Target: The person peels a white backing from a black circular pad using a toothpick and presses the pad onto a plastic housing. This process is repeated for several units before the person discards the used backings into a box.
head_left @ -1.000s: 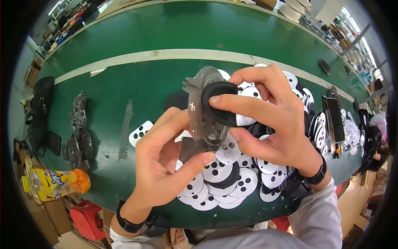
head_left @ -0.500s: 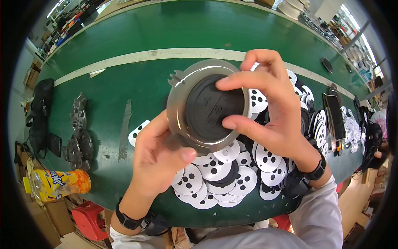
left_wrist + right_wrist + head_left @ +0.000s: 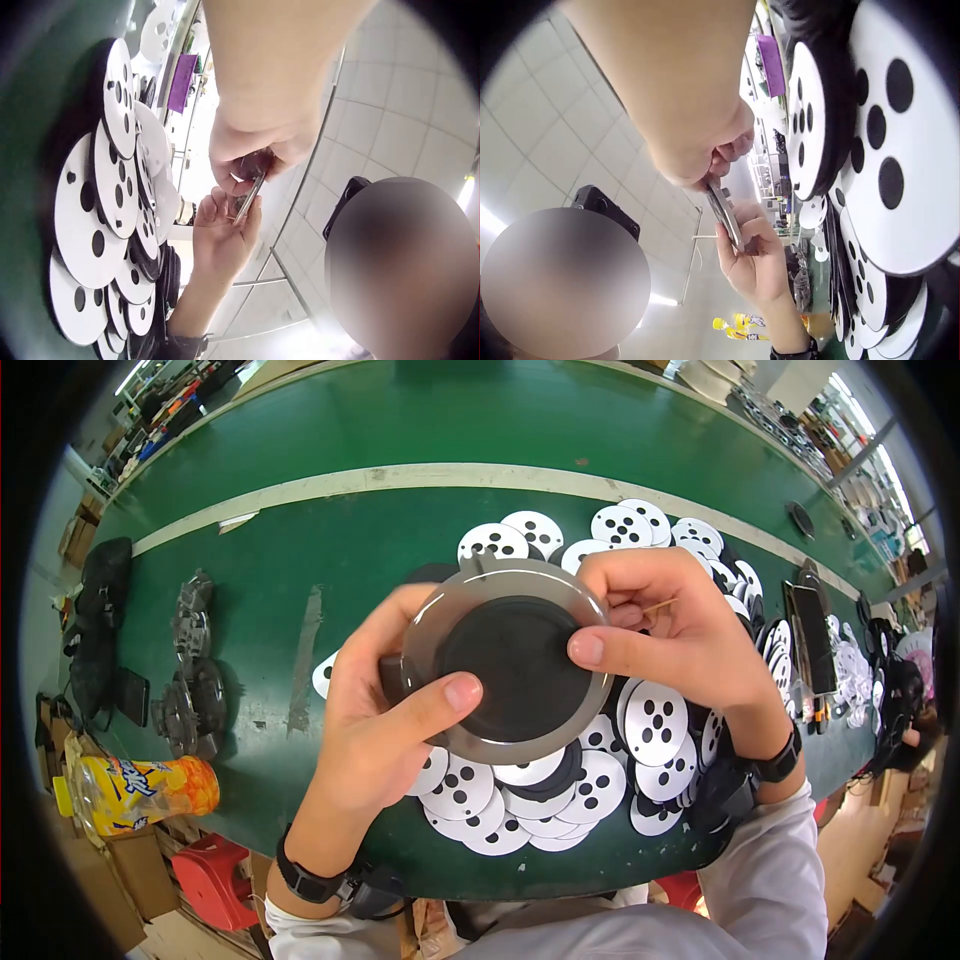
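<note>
Both hands hold a translucent grey round plastic cover (image 3: 540,582) above the table, its face toward the head camera. A black disc (image 3: 515,670) lies inside its ring. My left hand (image 3: 380,710) grips the left side, thumb on the face near the disc's edge. At the right rim, my right hand (image 3: 690,630) pinches with the thumb in front and fingers curled behind. A thin pale stick-like thing (image 3: 660,605) shows by the right fingers. In the right wrist view the cover (image 3: 724,214) appears nearly edge-on between the hands.
White discs with black holes (image 3: 595,785) lie heaped under and around the hands. Clear grey plastic parts (image 3: 190,700) stand on the left, near a yellow-orange bottle (image 3: 145,795). To the right lies a dark flat slab (image 3: 808,640). A red stool (image 3: 210,885) stands below the table's edge.
The cover has turned from edge-on to face the head camera and come slightly lower. My right fingertips have moved off the disc's middle to the cover's right rim. My left thumb has come onto its face.
</note>
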Demonstrator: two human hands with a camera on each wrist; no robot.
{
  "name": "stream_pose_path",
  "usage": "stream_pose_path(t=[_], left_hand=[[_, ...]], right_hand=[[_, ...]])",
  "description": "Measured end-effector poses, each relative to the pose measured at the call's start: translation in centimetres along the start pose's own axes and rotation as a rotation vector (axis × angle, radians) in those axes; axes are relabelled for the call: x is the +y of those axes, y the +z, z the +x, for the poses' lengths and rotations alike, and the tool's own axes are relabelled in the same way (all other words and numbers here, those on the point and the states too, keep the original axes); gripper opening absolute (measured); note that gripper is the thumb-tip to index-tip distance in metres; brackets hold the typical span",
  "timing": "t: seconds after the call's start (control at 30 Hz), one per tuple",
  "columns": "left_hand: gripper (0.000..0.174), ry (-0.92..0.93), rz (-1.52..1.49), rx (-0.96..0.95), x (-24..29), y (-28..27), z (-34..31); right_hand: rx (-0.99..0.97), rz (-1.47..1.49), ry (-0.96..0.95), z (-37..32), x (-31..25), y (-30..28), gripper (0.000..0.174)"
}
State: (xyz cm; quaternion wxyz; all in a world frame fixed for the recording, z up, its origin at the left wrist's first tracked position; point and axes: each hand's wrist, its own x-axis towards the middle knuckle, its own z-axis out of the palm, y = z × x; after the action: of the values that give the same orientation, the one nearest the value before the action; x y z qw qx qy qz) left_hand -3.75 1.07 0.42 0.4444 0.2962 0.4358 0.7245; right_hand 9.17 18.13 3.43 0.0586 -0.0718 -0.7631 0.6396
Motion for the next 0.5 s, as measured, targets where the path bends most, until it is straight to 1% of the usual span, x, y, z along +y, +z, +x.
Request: stream_pose_path(t=[0.03, 0.07, 0.1, 0.13, 0.2, 0.23, 0.27, 0.3, 0.33, 0.37, 0.4, 0.43, 0.47, 0.5], left_hand=[[0.046, -0.001, -0.001, -0.003, 0.0, 0.0, 0.1], [0.05, 0.048, -0.04, 0.037, 0.0, 0.0, 0.3], [0.053, 0.098, -0.08, 0.075, 0.0, -0.1, 0.4], [0.06, 0.158, 0.02, 0.125, -0.1, -0.8, 0.5], [0.064, 0.154, -0.014, 0.209, 0.7, -1.5, 0.5], [0.064, 0.154, -0.018, 0.202, 0.7, -1.5, 0.6], [0.06, 0.175, -0.003, 0.267, 0.6, -1.4, 0.6], [0.057, 0.196, 0.012, 0.332, 0.6, -1.3, 0.6], [0.057, 0.196, 0.008, 0.325, 0.5, -1.7, 0.6], [0.058, 0.179, 0.028, 0.286, 0.2, -2.3, 0.6], [0.058, 0.163, 0.048, 0.249, 0.0, -2.5, 0.6], [0.055, 0.159, 0.083, 0.286, -0.1, -2.3, 0.6], [0.055, 0.16, 0.082, 0.282, -0.1, -2.3, 0.6], [0.052, 0.156, 0.128, 0.277, -0.1, -2.3, 0.6]], right_hand=[[-0.012, 0.029, 0.087, -0.1, 0.0, -0.5, 0.016], [-0.009, 0.028, 0.087, 0.1, 0.0, -0.9, 0.016], [0.113, 0.035, -0.01, 0.4, 0.1, -1.4, 0.018], [0.236, 0.042, -0.107, 0.8, 0.2, -2.1, 0.023], [0.452, -0.138, -0.012, 1.3, 0.8, -5.1, 0.037], [0.567, -0.333, 0.039, 1.4, 1.5, -6.0, 0.048], [0.574, -0.338, 0.038, 1.2, 2.2, -6.3, 0.048], [0.641, -0.752, 0.107, 1.0, 2.6, -6.3, 0.049], [0.691, -1.166, 0.181, 0.9, 2.7, -6.4, 0.051], [0.591, -1.106, 0.288, 0.8, 2.5, -6.7, 0.05], [0.596, -1.109, 0.29, 0.7, 3.0, -6.9, 0.05], [0.404, -1.007, 0.19, 0.5, 4.0, -7.3, 0.044], [0.215, -0.898, 0.091, 0.4, 4.5, -7.5, 0.038], [0.157, -0.931, 0.101, 0.4, 4.2, -7.2, 0.034]])
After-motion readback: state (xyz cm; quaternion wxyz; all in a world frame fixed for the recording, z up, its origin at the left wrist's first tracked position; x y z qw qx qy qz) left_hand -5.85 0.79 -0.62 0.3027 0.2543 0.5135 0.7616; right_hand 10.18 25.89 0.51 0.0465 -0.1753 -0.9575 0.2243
